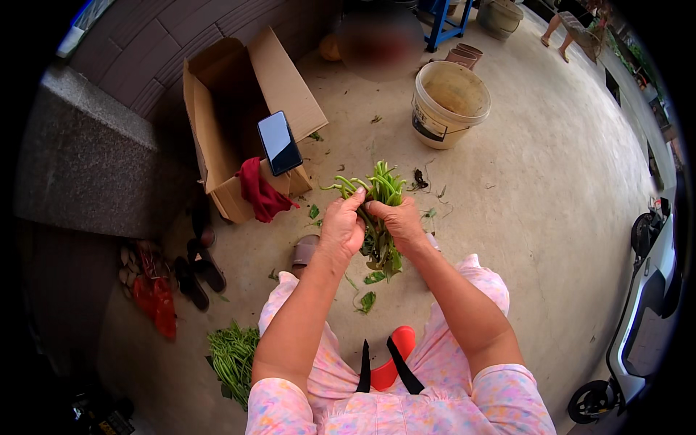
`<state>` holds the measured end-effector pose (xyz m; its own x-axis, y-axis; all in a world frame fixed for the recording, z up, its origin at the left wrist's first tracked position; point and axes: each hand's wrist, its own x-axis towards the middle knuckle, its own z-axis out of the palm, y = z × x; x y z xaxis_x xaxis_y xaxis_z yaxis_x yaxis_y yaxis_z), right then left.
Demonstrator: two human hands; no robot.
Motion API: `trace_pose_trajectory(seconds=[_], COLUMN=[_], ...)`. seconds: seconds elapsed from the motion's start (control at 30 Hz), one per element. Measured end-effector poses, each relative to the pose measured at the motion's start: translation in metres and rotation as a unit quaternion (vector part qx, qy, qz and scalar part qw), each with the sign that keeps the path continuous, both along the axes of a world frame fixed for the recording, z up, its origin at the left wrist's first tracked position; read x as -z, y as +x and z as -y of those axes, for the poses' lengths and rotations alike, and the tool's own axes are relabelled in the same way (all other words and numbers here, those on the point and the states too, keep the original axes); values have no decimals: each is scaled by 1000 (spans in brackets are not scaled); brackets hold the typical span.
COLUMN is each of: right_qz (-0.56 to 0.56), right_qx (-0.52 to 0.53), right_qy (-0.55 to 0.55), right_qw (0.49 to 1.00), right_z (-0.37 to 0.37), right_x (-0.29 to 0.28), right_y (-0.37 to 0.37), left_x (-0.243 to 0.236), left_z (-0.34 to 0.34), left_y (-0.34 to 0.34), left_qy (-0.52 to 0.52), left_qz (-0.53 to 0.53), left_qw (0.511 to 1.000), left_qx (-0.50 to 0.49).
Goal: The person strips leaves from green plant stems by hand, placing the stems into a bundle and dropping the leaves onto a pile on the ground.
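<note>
A bunch of leafy green stems (384, 187) is held in both my hands in front of me, pale cut-looking ends upward and darker leaves hanging below. My left hand (344, 225) grips stems at the bunch's left side, thumb pressed near their upper ends. My right hand (399, 221) is closed round the main bunch, its thumb close to my left thumb. Loose leaves (367, 302) lie on the concrete below. A larger pile of green stems (232, 362) rests on the ground to my lower left.
An open cardboard box (217, 145) holds a phone (279, 142) and red cloth (262, 190) on its edge. A bucket (446, 109) stands ahead, sandals (192, 284) and a red bag (152, 297) left, a scooter (641, 312) right. A person (573, 29) is at upper right.
</note>
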<state>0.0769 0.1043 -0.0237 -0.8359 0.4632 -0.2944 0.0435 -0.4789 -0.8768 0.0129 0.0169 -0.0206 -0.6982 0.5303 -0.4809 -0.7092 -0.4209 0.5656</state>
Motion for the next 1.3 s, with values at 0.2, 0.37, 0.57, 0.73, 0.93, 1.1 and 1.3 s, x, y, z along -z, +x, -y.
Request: trace_pose_trajectory(seconds=[0.2,0.37,0.57,0.73,0.93,1.1,1.3], right_qz=[0,16,12,-3,-21,-27,30], right_qx=[29,40,42,47,36,29,84], right_qy=[-97,-135,-126,-110,-107,-79,-130], right_qw=[995,990,991,993,993,996,987], right_z=[-4,-9,-13,-11,-14,-10,-23], right_x=[-1,-3,-6,-11,-12,-16,-9], right_y=[-1,-1,1,0,1,0,2], left_x=[-1,-9,-17,-15,-15,-9,-14], left_z=[-1,0,-1,-1,-3,-1,5], left_y=[3,4,4,6,7,5,-7], left_qy=[0,-10,-77,-96,-99,-105,-129], left_qz=[-20,-31,-71,-139,-145,-181,-168], left_qw=[999,998,992,983,983,975,977], left_qx=[39,57,67,75,58,77,32])
